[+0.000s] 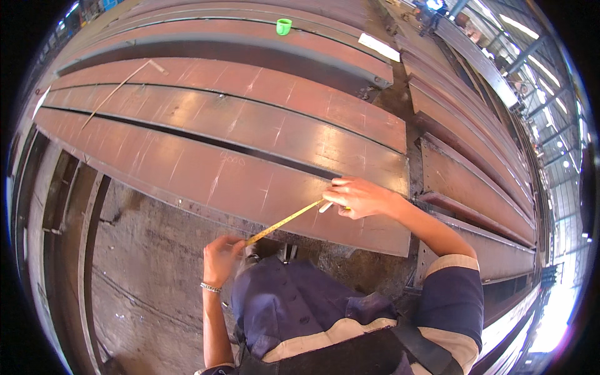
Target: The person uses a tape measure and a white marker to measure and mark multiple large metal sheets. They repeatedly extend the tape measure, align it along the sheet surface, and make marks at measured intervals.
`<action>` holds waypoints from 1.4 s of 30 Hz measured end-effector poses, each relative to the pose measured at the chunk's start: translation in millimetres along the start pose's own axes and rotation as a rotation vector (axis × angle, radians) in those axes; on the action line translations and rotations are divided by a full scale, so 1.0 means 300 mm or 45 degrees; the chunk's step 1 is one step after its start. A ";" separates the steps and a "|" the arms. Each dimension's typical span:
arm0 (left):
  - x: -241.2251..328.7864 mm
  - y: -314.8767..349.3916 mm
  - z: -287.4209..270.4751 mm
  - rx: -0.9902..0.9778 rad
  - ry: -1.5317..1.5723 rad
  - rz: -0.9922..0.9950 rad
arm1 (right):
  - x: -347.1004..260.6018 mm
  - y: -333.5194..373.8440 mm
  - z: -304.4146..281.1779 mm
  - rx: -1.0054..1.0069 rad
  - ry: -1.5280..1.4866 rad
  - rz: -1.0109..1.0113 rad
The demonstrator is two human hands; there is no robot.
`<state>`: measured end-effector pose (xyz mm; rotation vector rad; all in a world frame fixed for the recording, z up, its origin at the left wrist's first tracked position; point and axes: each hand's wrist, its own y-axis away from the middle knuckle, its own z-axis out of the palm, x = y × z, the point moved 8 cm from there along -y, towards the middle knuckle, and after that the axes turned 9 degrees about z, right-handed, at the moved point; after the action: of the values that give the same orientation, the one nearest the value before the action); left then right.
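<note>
A yellow tape measure blade [284,222] runs taut and slanting between my hands, over the near edge of a reddish-brown steel beam [187,165]. My left hand [222,255], with a chain bracelet at the wrist, is closed on the blade's lower end, just off the beam's near edge. Above the right part of the beam, my right hand [355,197] is closed around the other end. A white chalk-like stick [325,207] pokes out from its fingers. The tape's case is mostly hidden in that hand. Pale chalk lines mark the beam's top.
More steel beams [250,103] lie parallel behind, with narrow gaps between them. A bent thin rod [119,87] rests across them at the left. A green cup [284,26] and a white strip [379,47] sit farther back. Stacked beams [475,162] stand to the right.
</note>
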<state>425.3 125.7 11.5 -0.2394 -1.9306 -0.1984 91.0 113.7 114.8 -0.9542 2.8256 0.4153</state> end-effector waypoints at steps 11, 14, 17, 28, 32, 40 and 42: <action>0.013 0.111 -0.251 0.387 -0.880 0.307 | 0.442 0.384 -0.126 0.677 -0.248 0.919; 0.025 -0.041 -0.086 0.199 -0.738 0.353 | 0.454 0.440 0.047 0.807 -0.492 1.235; 0.040 -0.236 0.058 0.048 -0.582 0.316 | 0.380 0.386 0.260 0.531 -0.683 1.365; 0.019 -0.433 0.188 -0.273 -0.765 0.220 | 0.094 0.315 0.418 0.342 -0.900 1.448; 0.008 -0.380 0.148 -0.330 -0.783 0.188 | 0.041 0.347 0.419 0.286 -0.959 1.444; 0.004 -0.348 0.151 -0.324 -0.639 0.134 | 0.012 0.375 0.408 0.342 -0.904 1.418; 0.006 -0.347 0.154 -0.330 -0.619 0.140 | 0.001 0.381 0.397 0.338 -0.948 1.422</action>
<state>356.3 37.0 -6.0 -0.6102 -2.3633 -0.3417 25.1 236.3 26.0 0.7633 2.2987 0.3495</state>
